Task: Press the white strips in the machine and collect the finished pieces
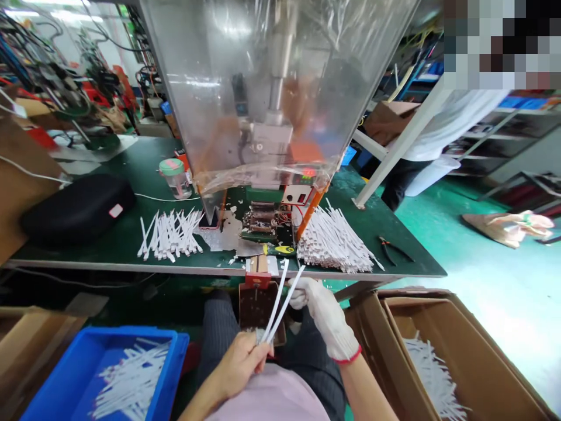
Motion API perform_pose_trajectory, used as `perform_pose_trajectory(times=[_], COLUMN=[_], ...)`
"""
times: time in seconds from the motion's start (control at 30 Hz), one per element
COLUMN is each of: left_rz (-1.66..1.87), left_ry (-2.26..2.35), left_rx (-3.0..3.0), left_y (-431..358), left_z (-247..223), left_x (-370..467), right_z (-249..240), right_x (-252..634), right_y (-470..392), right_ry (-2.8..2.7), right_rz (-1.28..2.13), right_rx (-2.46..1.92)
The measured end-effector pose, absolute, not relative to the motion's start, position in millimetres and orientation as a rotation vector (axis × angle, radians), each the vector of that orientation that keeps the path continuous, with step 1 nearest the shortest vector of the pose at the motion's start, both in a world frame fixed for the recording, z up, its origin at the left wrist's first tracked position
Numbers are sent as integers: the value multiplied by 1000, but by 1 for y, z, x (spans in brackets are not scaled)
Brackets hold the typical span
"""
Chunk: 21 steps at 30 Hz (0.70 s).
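Observation:
Two long white strips [280, 304] stand up from my bare left hand [243, 359], pinched at their lower ends between thumb and fingers. My right hand [319, 310], in a white glove with a red cuff, is closed beside the strips' upper part; what its curled fingers hold, if anything, is hidden. Ahead on the green table [223, 263], a small pile of white strips [170, 235] lies to the left and a larger pile [337, 240] to the right. Between them, a metal fixture [263, 219] sits under the machine, with a yellow-handled tool [279, 250] in front.
A clear plastic guard [272, 105] surrounds the machine. Black-handled pliers [394, 250], a jar [175, 178] and a black case [79, 207] lie on the table. A blue bin [175, 356] and a cardboard box [486, 351] hold strips. A person [460, 126] stands at the right.

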<state>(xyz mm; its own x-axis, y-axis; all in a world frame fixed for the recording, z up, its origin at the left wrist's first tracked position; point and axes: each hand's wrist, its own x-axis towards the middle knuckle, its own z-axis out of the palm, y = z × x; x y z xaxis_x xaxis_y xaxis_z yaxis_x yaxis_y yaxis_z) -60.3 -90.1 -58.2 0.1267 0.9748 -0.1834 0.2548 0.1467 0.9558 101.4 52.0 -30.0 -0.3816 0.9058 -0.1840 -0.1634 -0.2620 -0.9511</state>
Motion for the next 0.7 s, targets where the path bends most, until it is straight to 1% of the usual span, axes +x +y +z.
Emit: perform_pose_trajectory(times=[0.1, 0.2, 0.4, 0.6, 0.7], left_rz=[806, 812, 900, 933, 938], left_ry=[1390, 1395, 1423, 1431, 1400], left_rx=[1344, 1345, 1392, 1449, 1456], left_y=[-91, -93, -93, -90, -95], left_z=[-59, -63, -61, -35, -34], left_x=[-59, -56, -50, -50, -54], right_z=[-22, -18, -12, 14, 30], right_x=[101, 100, 97, 88, 88], right_y=[52, 49, 51, 51, 54], right_ry=[-1327, -1320, -898, -646, -570], right_rz=[1660, 1596, 1592, 1640, 1708], right_rx=[-1077, -1104, -896, -782, -713])
